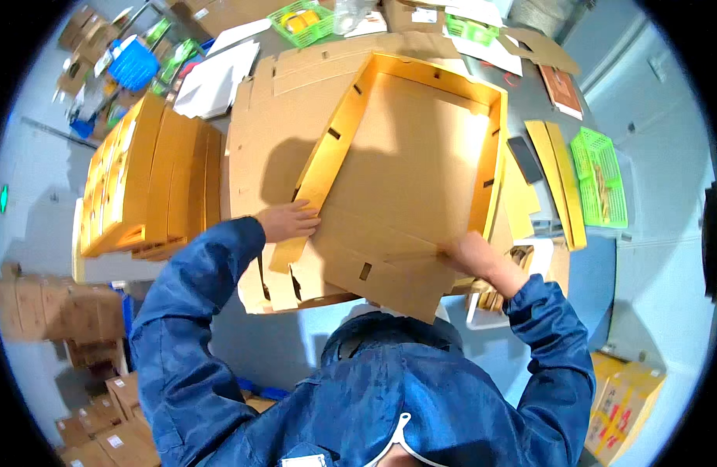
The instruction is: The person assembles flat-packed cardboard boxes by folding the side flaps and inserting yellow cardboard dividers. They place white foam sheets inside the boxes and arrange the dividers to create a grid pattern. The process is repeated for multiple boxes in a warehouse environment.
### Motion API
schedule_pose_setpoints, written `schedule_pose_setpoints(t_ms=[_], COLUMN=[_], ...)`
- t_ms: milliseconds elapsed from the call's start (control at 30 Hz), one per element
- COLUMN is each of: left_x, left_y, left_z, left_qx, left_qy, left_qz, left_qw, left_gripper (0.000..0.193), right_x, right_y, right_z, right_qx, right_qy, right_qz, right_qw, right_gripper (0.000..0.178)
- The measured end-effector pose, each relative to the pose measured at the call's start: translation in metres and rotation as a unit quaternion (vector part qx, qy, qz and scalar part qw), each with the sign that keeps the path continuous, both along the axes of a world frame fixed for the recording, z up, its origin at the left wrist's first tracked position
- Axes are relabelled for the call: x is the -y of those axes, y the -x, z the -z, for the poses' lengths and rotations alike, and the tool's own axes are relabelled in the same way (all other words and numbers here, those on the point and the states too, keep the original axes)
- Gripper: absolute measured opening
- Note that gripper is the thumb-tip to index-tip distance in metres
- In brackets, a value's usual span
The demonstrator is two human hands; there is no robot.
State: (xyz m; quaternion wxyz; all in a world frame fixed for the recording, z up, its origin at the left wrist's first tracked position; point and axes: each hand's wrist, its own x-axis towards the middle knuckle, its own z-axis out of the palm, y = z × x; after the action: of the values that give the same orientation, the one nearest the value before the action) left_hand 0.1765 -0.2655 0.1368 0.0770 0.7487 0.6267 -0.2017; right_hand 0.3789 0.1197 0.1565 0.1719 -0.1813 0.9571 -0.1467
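Observation:
In front of me lies a shallow cardboard tray with a brown base [405, 148] and upright yellow side walls [339, 144] that have dark slots along them. At its near side a brown flap [385, 268] with one slot slants toward my body. My left hand [290, 221] rests on the near end of the left yellow wall, its fingers stretched out. Close to the near end of the right wall is my right hand [473, 255]. Motion blurs its fingers, and whether they grip the cardboard cannot be made out.
A large brown cardboard sheet [257, 167] lies under the tray. Stacked yellow boxes [152, 171] stand at left. To the right are a dark phone-like slab [525, 159], yellow strips [557, 179] and a green basket [596, 175]. Another green basket [302, 35] stands at the far side.

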Motion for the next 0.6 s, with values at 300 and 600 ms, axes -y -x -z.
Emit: schedule_pose_setpoints(t_ms=[300, 600], left_x=[-0.039, -0.095], left_y=[-0.056, -0.079], left_z=[-0.038, 0.006], left_qx=[0.19, 0.403], left_qy=[0.032, 0.151], left_qz=[0.184, -0.16], left_qw=[0.964, 0.889], left_gripper=[0.01, 0.026], right_x=[-0.027, -0.028], right_y=[-0.002, -0.005], right_z=[0.037, 0.044], right_qx=[-0.033, -0.042], right_qy=[-0.025, -0.068], right_qz=[0.078, 0.071], right_qw=[0.996, 0.994], right_gripper=[0.015, 0.011])
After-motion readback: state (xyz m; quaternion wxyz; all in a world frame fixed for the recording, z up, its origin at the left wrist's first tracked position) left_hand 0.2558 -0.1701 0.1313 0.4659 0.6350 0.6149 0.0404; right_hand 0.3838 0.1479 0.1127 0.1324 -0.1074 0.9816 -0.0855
